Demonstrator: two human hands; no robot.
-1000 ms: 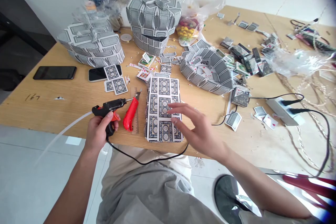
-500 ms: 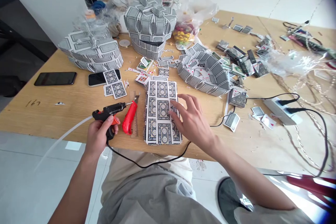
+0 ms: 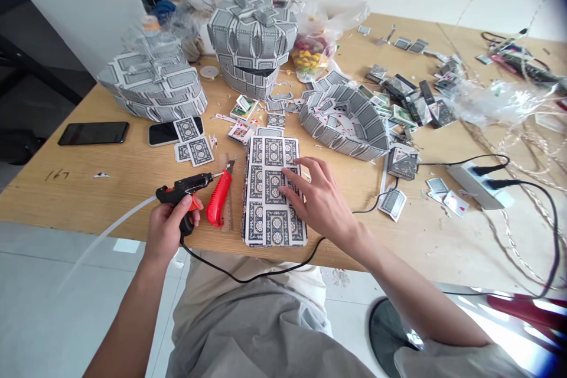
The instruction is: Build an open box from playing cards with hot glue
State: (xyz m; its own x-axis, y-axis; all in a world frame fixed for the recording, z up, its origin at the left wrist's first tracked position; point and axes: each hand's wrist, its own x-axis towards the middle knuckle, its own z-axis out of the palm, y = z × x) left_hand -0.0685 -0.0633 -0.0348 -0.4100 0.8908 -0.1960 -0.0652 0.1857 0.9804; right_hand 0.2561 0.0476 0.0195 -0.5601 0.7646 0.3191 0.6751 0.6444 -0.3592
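In the head view, the left hand (image 3: 174,224) wraps its fingers around the grip of a black-and-orange plastic glue gun (image 3: 188,182), its nozzle pointing toward a red plastic utility knife (image 3: 218,196). The right hand (image 3: 323,198) spreads bent fingers over a rectangular block covered in blue-and-white patterned playing cards (image 3: 275,221), near the front edge of the wooden tabletop (image 3: 110,195); whether they touch cannot be told. Steadying the block probably calls for light, even contact, with the nozzle kept clear of the fingers.
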